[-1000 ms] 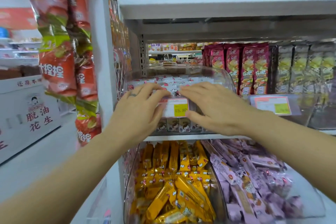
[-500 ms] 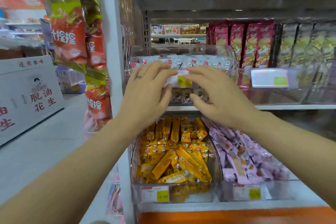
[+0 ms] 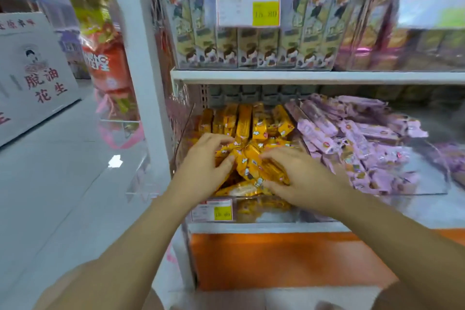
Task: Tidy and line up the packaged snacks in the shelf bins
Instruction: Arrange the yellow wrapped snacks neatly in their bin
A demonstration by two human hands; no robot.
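Observation:
Yellow snack packs [image 3: 247, 124] lie jumbled in a clear bin [image 3: 266, 210] on the lower shelf. Both my hands are inside this bin, on top of the heap at its front. My left hand [image 3: 203, 167] curls its fingers and thumb round a few yellow packs at the left. My right hand [image 3: 300, 176] grips a slanted yellow pack between fingers above and thumb below. Purple snack packs [image 3: 352, 138] fill the neighbouring bin to the right, also in disorder.
On the upper shelf, a bin of upright green-and-grey packs [image 3: 226, 40] carries a price label [image 3: 248, 7]. A white shelf post [image 3: 137, 63] stands left of the bins, with hanging red bags [image 3: 105, 65] beyond it. An orange panel [image 3: 276, 259] runs below the lower shelf.
My hands left the upper bin's front and dropped into the yellow-pack bin on the lower shelf. The view tilted downward with them.

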